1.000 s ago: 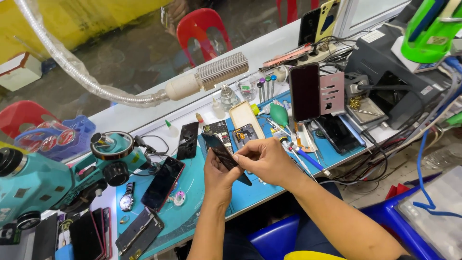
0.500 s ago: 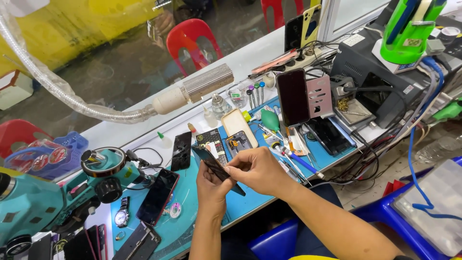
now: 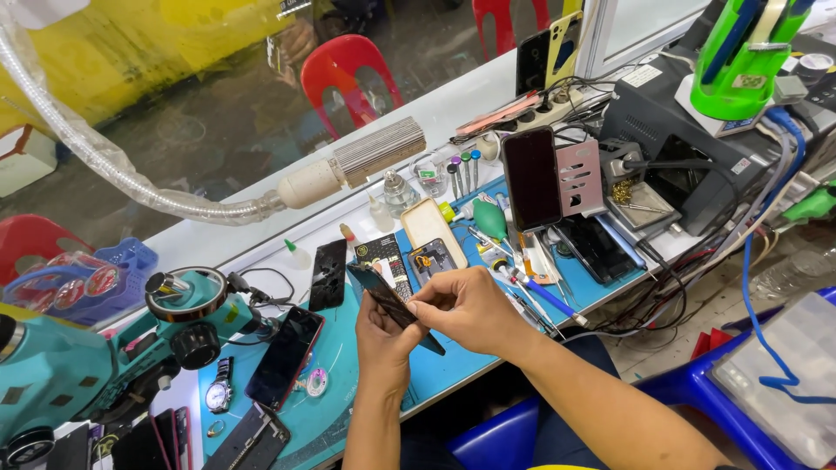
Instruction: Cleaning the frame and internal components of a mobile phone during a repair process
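On the crowded blue repair mat (image 3: 488, 357), just before the teal microscope (image 3: 78, 365), your left hand (image 3: 383, 335) and right hand (image 3: 466, 305) gripped a dark phone (image 3: 383, 296), its panel apparently not yet separated.

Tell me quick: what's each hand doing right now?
Left hand: closed around the dark phone, gripping it from below.
Right hand: fingers pinched on the phone's edge.

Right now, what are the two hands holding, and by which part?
A dark, flat phone screen panel: the left hand grips its lower half, and the right hand pinches its right edge.
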